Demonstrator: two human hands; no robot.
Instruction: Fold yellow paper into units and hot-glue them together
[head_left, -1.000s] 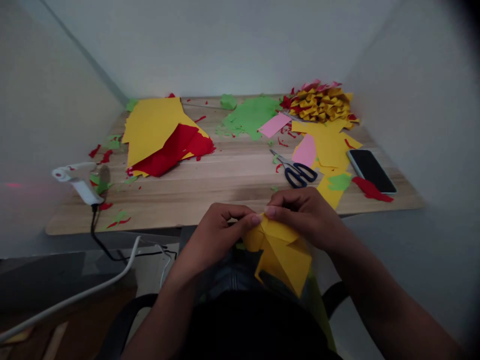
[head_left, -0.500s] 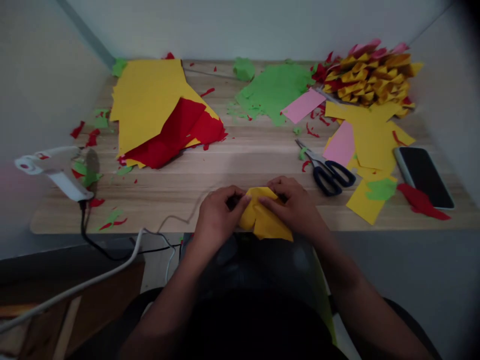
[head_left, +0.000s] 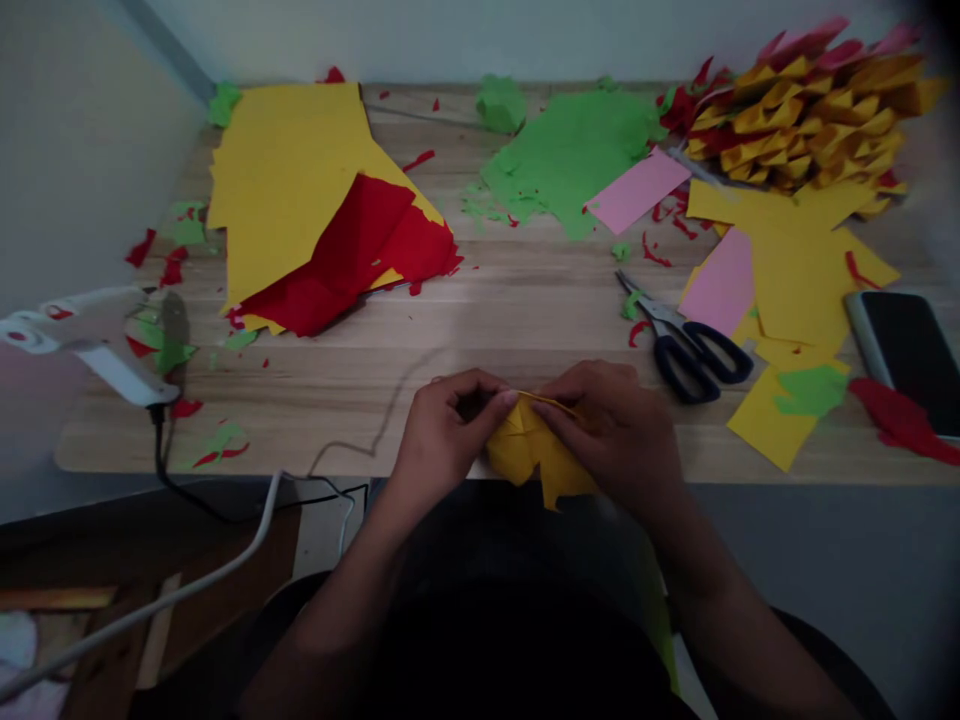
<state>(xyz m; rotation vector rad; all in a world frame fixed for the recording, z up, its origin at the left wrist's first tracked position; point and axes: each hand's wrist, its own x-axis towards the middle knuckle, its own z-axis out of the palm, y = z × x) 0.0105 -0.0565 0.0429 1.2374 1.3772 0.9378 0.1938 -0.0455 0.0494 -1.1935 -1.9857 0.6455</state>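
Note:
Between my hands, at the table's front edge, is a piece of folded yellow paper [head_left: 536, 450]. My left hand [head_left: 454, 420] pinches its upper left edge between thumb and fingers. On the other side my right hand [head_left: 619, 425] grips the upper right edge, its thumb lying along the fold. The paper's lower part hangs down over the edge with a notch in it. Scissors with dark blue handles [head_left: 694, 350] lie to the right of my right hand, touching neither hand.
A white glue gun [head_left: 124, 370] stands at the left, its cord running off the edge. Yellow sheets [head_left: 285, 180] with red paper [head_left: 337, 260] lie back left. Green paper [head_left: 574, 150] is at the back, a yellow paper bundle [head_left: 810, 130] back right. A phone [head_left: 911, 345] lies far right.
The paper's top edge has been turned, so it now shows as a thin edge between my fingers. My right hand has closed further over it. The view has shifted, moving the table things slightly.

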